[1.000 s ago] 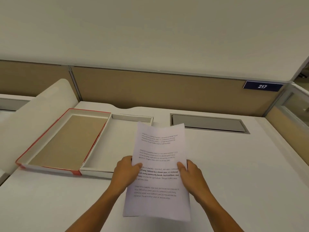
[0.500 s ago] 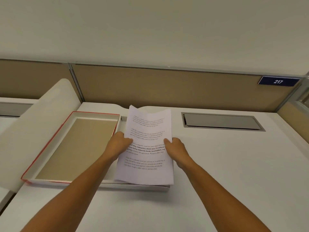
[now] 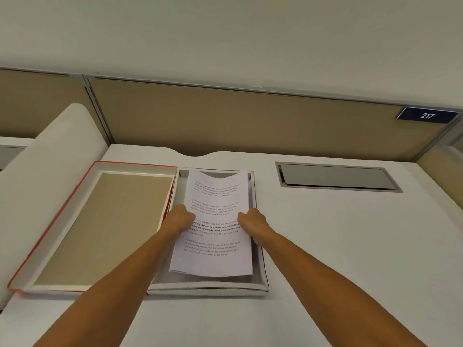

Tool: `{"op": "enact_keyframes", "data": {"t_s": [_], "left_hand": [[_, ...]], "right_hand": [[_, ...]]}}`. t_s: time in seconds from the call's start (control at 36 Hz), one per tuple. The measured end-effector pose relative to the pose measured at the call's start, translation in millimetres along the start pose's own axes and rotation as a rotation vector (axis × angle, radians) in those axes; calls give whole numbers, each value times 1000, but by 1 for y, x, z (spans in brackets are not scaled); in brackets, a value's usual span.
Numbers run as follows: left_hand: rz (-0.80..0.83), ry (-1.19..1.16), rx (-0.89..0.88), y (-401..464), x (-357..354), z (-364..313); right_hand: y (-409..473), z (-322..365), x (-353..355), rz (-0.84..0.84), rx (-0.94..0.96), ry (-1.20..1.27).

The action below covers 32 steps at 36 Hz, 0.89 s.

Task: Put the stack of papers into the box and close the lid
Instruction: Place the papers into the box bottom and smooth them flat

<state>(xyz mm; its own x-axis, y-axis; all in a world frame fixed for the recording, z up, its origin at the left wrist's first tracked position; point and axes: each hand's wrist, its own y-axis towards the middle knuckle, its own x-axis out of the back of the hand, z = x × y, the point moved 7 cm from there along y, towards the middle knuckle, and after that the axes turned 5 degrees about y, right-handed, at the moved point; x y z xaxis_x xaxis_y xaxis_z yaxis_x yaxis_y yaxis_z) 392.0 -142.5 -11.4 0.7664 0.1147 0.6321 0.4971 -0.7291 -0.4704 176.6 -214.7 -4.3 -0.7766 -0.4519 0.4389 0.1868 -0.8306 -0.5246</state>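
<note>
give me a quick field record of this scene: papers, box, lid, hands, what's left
papers: printed stack, held over the open box tray, far edge curled up
box: shallow white tray, on the desk, papers not yet lying flat in it
lid: red-edged, open, lying inside-up, touching the box's left side
left hand: grip on the stack's left edge
right hand: grip on the stack's right edge
background: partition sign reading 217, grey hatch in the desk
left to do: release papers, close lid
</note>
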Motion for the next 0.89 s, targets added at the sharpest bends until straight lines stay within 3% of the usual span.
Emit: {"op": "enact_keyframes", "data": {"t_s": [0.44,0.64,0.89], "left_hand": [[45,-44,75,20,-10,15],[67,-19,86,18,-7,18],[-50,116,-11,10,-4,10]], "right_hand": [[22,-6,-10,-14,-80,-18],[19,-3,-15,102,-97,-42],[8,1,-28,83,-104,-227]]}}
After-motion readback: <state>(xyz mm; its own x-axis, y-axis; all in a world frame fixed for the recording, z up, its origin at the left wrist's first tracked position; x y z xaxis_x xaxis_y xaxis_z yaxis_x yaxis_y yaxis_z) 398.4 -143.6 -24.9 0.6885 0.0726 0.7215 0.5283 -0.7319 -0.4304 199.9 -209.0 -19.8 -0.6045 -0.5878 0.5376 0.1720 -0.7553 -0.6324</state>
